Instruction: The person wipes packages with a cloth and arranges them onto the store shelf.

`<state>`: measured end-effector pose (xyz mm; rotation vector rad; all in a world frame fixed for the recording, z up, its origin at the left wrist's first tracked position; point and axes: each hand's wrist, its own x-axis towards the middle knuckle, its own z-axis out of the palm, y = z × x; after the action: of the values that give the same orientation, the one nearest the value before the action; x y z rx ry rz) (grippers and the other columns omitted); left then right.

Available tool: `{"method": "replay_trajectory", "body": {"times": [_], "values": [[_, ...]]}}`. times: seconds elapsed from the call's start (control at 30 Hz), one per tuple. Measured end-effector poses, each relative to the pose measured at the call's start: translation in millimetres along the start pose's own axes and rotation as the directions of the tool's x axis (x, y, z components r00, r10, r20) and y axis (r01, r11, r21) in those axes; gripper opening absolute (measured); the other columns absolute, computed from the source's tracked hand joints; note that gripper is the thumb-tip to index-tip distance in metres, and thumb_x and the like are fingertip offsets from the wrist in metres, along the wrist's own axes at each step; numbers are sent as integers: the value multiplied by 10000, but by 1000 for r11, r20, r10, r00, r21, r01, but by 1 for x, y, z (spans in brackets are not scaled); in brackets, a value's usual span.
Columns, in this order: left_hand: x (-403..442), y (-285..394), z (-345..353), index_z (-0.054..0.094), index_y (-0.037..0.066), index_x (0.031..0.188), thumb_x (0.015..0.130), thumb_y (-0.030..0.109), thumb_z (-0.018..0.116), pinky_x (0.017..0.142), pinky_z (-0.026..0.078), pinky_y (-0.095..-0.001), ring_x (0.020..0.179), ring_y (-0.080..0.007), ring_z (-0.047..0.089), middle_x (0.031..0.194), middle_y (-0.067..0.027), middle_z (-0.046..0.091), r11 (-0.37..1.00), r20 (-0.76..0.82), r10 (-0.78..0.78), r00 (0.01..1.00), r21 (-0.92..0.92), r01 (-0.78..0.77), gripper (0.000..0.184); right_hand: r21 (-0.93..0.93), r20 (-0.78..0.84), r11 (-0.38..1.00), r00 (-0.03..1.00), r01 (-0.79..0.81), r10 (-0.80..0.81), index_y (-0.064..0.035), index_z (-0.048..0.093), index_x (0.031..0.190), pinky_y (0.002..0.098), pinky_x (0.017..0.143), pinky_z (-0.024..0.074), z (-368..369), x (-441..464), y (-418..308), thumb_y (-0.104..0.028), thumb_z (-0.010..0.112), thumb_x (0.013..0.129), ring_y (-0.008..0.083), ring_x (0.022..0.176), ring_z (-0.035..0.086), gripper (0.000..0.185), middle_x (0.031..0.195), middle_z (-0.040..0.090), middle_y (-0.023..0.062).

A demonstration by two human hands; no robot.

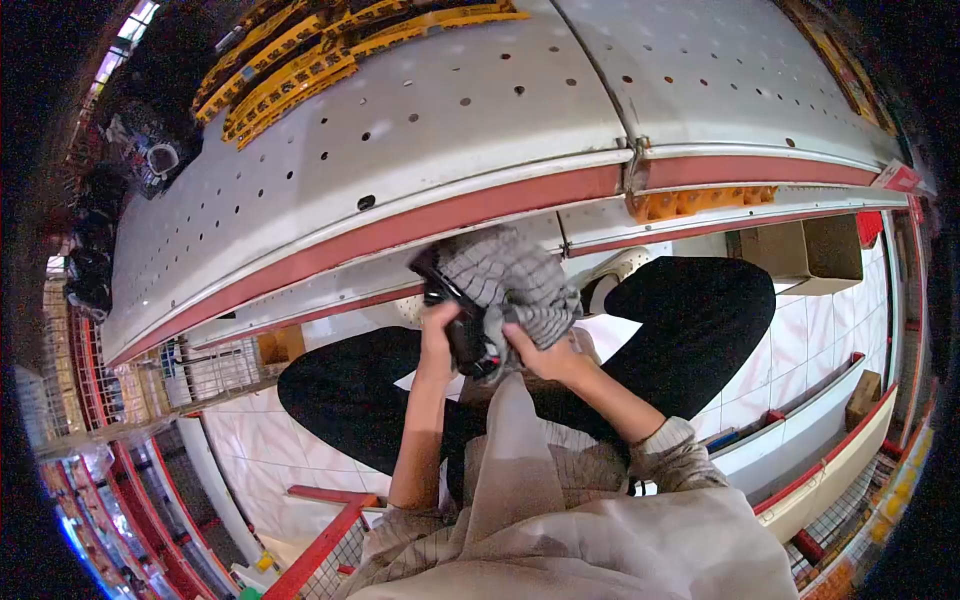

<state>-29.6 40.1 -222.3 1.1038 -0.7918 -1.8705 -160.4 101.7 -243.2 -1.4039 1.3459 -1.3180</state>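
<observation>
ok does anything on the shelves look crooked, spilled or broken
The yellow packets toward the left of the upper shelf look a bit askew: they are staggered at uneven angles, not lined up. I see no obvious spill or breakage.

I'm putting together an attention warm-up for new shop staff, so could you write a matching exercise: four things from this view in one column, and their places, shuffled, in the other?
Things
1. Checked cloth
2. Black object
3. Yellow packs
4. Cardboard box

Places
A. On the upper shelf, towards its left side
B. Bunched up in the right hand
C. Just beyond the right knee
D. In the grip of the left hand

Right pairs: 1-B, 2-D, 3-A, 4-C
</observation>
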Motion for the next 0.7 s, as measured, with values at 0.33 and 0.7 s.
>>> {"method": "replay_trajectory", "body": {"times": [0.33, 0.7], "values": [[-2, -21, 14, 140, -13, 1259, 714, 101, 596, 827, 339, -265, 983, -156, 407, 1155, -95, 356, 848, 0, 467, 884, 282, -448, 720, -217, 2, 960, 984, -176, 181, -50, 542, 896, 377, 722, 388, 12, -15, 27, -142, 534, 746, 251, 781, 495, 176, 821, 542, 98], [-53, 97, -35, 453, 23, 974, 614, 92, 669, 795, 384, -328, 880, -230, 495, 972, -133, 503, 529, 520, 598, 610, 317, -787, 425, 45, -120, 918, 911, -393, 396, 16, 507, 960, 308, 806, 371, -19, -13, 45, -202, 621, 706, 197, 850, 510, 354, 909, 554, 91]]}}
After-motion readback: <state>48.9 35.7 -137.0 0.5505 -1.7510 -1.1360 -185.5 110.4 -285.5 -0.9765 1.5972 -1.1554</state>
